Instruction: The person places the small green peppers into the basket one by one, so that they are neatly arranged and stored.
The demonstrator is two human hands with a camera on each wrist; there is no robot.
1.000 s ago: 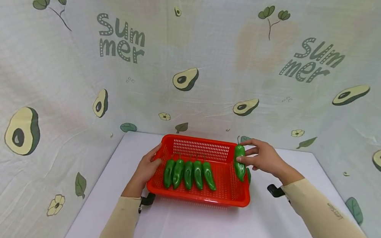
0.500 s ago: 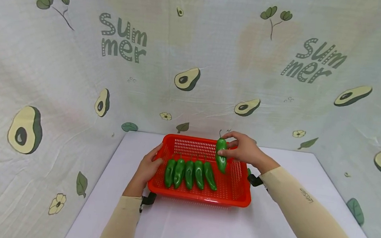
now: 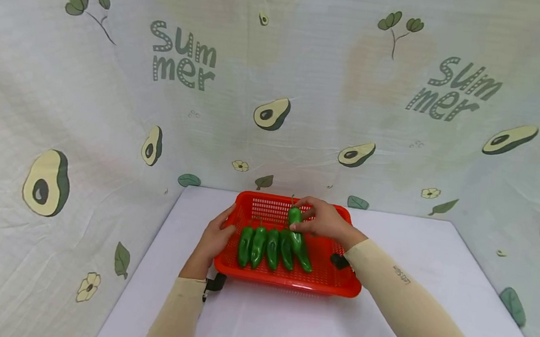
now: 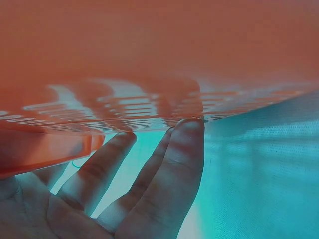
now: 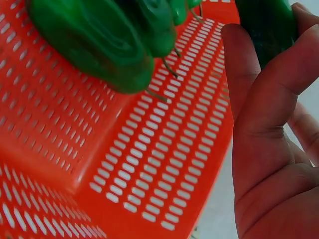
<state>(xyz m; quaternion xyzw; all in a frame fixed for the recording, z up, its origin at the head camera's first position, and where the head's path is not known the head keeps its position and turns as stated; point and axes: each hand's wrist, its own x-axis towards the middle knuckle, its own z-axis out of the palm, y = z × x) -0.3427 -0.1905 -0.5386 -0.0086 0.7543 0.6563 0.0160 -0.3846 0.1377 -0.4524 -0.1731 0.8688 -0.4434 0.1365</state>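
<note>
A red perforated plastic basket (image 3: 332, 283) stands on the white table. My left hand (image 3: 211, 241) grips its left rim; in the left wrist view the fingers (image 4: 169, 174) reach along the outside of its slotted wall. Several green peppers (image 3: 257, 248) lie side by side in the basket, stems toward the far wall. My right hand (image 3: 323, 221) pinches another green pepper (image 3: 295, 217) between thumb and fingers near its stem end. That pepper is over the row's right end and overlaps the rightmost pepper; its upper part shows dark in the right wrist view.
White cloth walls printed with avocados and lettering enclose the table's back and sides. The bare white tabletop (image 3: 408, 252) runs on both sides of the basket and in front of it. A black wrist camera (image 3: 339, 261) on my right wrist overhangs the basket's right side.
My right hand has carried its pepper leftward from the basket's right wall to the row, and lower. The left hand keeps its place on the rim. The head view has shifted slightly.
</note>
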